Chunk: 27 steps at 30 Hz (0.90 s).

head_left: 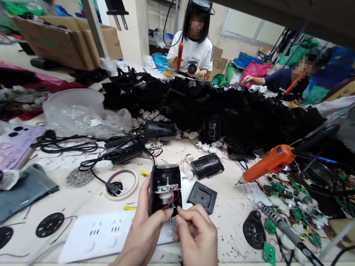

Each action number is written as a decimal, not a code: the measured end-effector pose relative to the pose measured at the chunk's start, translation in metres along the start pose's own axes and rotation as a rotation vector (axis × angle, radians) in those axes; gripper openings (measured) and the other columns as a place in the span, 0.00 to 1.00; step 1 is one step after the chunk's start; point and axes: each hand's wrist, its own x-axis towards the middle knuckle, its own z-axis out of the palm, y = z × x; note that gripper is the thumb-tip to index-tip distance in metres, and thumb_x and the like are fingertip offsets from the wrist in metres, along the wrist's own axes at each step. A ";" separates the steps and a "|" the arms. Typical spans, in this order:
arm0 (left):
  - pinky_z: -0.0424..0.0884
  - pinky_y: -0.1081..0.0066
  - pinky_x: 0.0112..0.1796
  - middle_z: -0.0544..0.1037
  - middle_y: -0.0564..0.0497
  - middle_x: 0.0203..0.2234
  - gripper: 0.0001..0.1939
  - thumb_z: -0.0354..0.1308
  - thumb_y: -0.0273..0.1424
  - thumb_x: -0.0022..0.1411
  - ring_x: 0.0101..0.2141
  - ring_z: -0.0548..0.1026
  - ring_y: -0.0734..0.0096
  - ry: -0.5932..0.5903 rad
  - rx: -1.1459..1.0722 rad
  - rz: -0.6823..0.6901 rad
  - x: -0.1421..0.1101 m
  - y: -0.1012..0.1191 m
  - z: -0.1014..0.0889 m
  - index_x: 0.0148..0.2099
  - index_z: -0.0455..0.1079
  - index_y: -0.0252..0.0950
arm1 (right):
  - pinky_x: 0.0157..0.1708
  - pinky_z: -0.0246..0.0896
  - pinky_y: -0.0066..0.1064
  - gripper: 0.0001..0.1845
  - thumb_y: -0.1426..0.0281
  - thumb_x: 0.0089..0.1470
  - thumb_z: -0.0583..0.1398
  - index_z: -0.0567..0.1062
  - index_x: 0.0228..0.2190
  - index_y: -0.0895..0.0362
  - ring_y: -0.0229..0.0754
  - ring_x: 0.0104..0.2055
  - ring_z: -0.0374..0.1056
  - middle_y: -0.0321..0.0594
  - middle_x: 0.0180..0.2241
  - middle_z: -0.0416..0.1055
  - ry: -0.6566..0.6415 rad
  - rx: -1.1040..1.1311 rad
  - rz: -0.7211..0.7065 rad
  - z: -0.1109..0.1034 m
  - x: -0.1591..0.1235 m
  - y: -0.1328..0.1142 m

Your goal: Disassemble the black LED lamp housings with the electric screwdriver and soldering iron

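Observation:
My left hand (146, 228) grips a small black plastic housing (165, 187), held upright above the table edge, its open side facing me with a metal part and red and black wires inside. My right hand (197, 236) pinches at the housing's lower right corner, where the wires come out. Just right of the housing, a square black cover plate (202, 196) lies flat on the table. A second black housing (207, 166) lies behind it.
An orange glue gun (270, 161) hangs at right over green circuit boards (294, 213). A soldering iron (280, 224), a white power strip (101, 234), a tape roll (122, 184), black cables and a heap of black housings (223, 109) crowd the table. Two people work beyond the heap.

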 end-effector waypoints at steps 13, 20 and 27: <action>0.72 0.68 0.43 0.79 0.52 0.39 0.41 0.59 0.24 0.49 0.39 0.76 0.66 -0.006 -0.082 -0.104 0.014 0.008 -0.002 0.65 0.54 0.44 | 0.28 0.70 0.27 0.14 0.74 0.55 0.56 0.77 0.41 0.61 0.36 0.29 0.69 0.39 0.31 0.65 -0.078 -0.262 -0.123 -0.007 0.004 -0.008; 0.73 0.69 0.35 0.79 0.51 0.32 0.40 0.65 0.24 0.43 0.32 0.75 0.68 -0.040 0.034 -0.166 0.016 0.012 -0.006 0.60 0.60 0.38 | 0.26 0.70 0.27 0.14 0.73 0.52 0.58 0.77 0.41 0.62 0.36 0.27 0.69 0.39 0.30 0.66 -0.069 -0.266 -0.118 -0.003 0.004 -0.008; 0.73 0.67 0.35 0.80 0.49 0.31 0.39 0.69 0.22 0.38 0.29 0.76 0.67 -0.014 0.035 -0.169 0.017 0.015 -0.008 0.55 0.63 0.34 | 0.25 0.69 0.29 0.16 0.73 0.47 0.61 0.78 0.40 0.62 0.38 0.27 0.68 0.40 0.29 0.67 -0.042 -0.291 -0.080 0.001 0.004 -0.012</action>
